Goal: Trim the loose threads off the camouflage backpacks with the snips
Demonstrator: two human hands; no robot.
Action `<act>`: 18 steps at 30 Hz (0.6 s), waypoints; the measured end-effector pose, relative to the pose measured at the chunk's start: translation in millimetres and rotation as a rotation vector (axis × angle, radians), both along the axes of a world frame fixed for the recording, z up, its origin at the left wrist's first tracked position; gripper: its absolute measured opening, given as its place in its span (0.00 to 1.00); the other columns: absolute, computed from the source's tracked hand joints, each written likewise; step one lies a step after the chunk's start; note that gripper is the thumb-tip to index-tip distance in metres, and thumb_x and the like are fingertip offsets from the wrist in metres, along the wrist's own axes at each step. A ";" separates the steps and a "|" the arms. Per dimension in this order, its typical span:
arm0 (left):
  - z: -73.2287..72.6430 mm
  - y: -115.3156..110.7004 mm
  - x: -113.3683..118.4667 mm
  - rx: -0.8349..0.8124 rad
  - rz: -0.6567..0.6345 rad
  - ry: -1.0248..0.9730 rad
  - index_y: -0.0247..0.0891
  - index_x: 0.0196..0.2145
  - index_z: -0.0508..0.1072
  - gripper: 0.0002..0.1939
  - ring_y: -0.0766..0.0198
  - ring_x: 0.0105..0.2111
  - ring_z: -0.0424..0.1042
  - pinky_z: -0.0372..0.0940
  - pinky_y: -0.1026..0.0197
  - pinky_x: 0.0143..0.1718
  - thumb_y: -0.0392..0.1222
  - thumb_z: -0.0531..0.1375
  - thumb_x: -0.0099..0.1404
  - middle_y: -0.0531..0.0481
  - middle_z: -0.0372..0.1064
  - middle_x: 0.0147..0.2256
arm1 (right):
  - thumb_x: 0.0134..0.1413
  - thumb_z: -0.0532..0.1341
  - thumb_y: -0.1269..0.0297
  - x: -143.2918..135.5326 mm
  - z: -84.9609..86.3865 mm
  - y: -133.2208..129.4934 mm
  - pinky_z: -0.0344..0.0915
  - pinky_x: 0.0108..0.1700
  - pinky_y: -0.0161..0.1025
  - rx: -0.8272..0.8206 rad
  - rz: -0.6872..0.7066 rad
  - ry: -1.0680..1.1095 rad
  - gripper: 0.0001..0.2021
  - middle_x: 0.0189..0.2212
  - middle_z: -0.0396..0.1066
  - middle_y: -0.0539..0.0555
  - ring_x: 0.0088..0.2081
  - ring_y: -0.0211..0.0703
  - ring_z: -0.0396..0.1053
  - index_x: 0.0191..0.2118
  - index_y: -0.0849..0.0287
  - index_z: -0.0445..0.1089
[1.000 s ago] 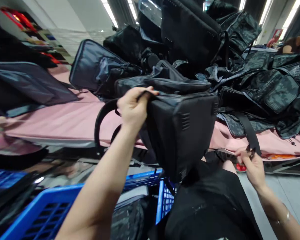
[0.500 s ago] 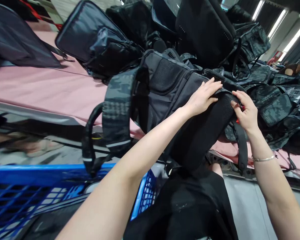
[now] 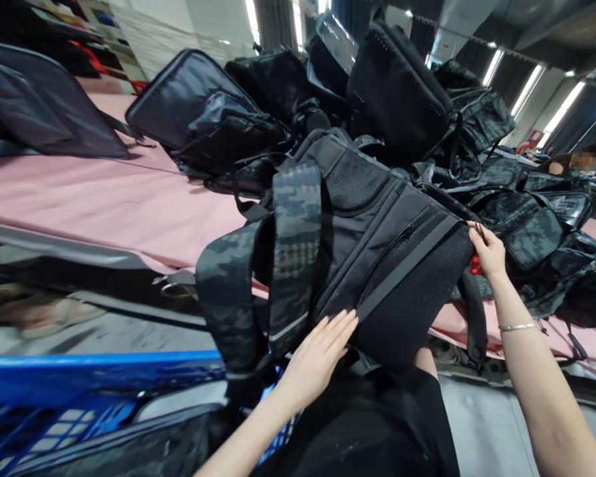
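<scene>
A black backpack [image 3: 367, 192] with mesh back panels lies tilted across the table edge and over my lap. Its camouflage shoulder straps [image 3: 295, 245] hang down on the left. A flat dark grey band [image 3: 407, 265] crosses the mesh lower panel diagonally. My left hand [image 3: 325, 351] rests with fingers stretched out flat at the band's lower end. At the band's upper end, my right hand [image 3: 487, 252] pinches the backpack's edge. A small red item [image 3: 475, 264] shows by that palm; its kind is mostly hidden.
More dark and camouflage backpacks [image 3: 402, 79] are piled behind on the pink-covered table [image 3: 104, 192]. A blue plastic basket [image 3: 99, 364] stands at lower left with a dark bag [image 3: 144, 444] in it. Another person [image 3: 586, 159] is at far right.
My left hand has slid down and left from the backpack's upper edge to the band's lower end. The band now lies exposed. My right hand stays at the edge; the view has tilted up.
</scene>
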State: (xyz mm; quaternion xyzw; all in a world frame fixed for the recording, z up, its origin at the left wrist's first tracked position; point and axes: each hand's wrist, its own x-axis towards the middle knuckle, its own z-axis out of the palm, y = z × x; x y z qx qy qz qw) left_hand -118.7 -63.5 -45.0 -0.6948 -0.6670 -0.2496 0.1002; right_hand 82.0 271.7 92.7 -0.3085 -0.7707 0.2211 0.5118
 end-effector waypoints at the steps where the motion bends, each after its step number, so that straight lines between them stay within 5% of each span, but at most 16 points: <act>1: -7.4 -11.0 3.1 0.000 0.020 -0.031 0.45 0.62 0.47 0.29 0.57 0.59 0.53 0.57 0.49 0.57 0.34 0.48 0.65 0.47 0.55 0.59 | 0.51 0.58 0.53 0.2 -1.2 -0.7 0.60 0.54 0.46 -0.009 -0.004 0.003 0.19 0.44 0.73 0.55 0.48 0.47 0.68 0.45 0.59 0.72; 6: -17.8 -59.9 14.7 0.223 0.163 -0.189 0.48 0.60 0.51 0.29 0.60 0.50 0.68 0.67 0.59 0.48 0.32 0.50 0.64 0.48 0.67 0.50 | 0.51 0.57 0.51 -0.2 -4.4 -2.1 0.59 0.55 0.45 -0.049 -0.011 0.025 0.21 0.45 0.73 0.55 0.50 0.48 0.67 0.45 0.60 0.72; 9: -3.8 -77.9 3.4 0.450 0.482 -0.231 0.48 0.58 0.56 0.27 0.56 0.49 0.68 0.63 0.52 0.52 0.35 0.53 0.62 0.45 0.68 0.49 | 0.51 0.57 0.51 1.5 -10.5 2.4 0.57 0.56 0.46 -0.077 -0.022 0.035 0.22 0.46 0.72 0.56 0.51 0.48 0.66 0.45 0.60 0.72; 12: 12.3 -78.4 -25.1 0.608 0.812 -0.354 0.48 0.59 0.56 0.32 0.45 0.56 0.58 0.53 0.39 0.57 0.48 0.59 0.57 0.43 0.60 0.55 | 0.51 0.56 0.50 3.5 -20.0 8.1 0.56 0.56 0.47 -0.100 -0.052 0.072 0.24 0.47 0.71 0.58 0.51 0.50 0.66 0.46 0.62 0.71; 14: 17.8 -72.4 -43.4 0.545 0.798 -0.625 0.47 0.56 0.61 0.34 0.42 0.54 0.60 0.58 0.39 0.54 0.56 0.60 0.53 0.43 0.65 0.52 | 0.51 0.55 0.49 5.0 -26.4 10.8 0.57 0.56 0.47 -0.120 -0.086 0.086 0.25 0.47 0.71 0.59 0.51 0.51 0.66 0.47 0.63 0.71; 18: 17.1 -62.7 -42.8 0.199 0.454 -1.141 0.40 0.37 0.75 0.24 0.45 0.39 0.73 0.69 0.46 0.41 0.60 0.60 0.49 0.46 0.76 0.35 | 0.50 0.54 0.45 10.3 -39.5 13.2 0.58 0.53 0.48 -0.151 -0.166 0.058 0.28 0.47 0.71 0.61 0.50 0.55 0.66 0.48 0.62 0.71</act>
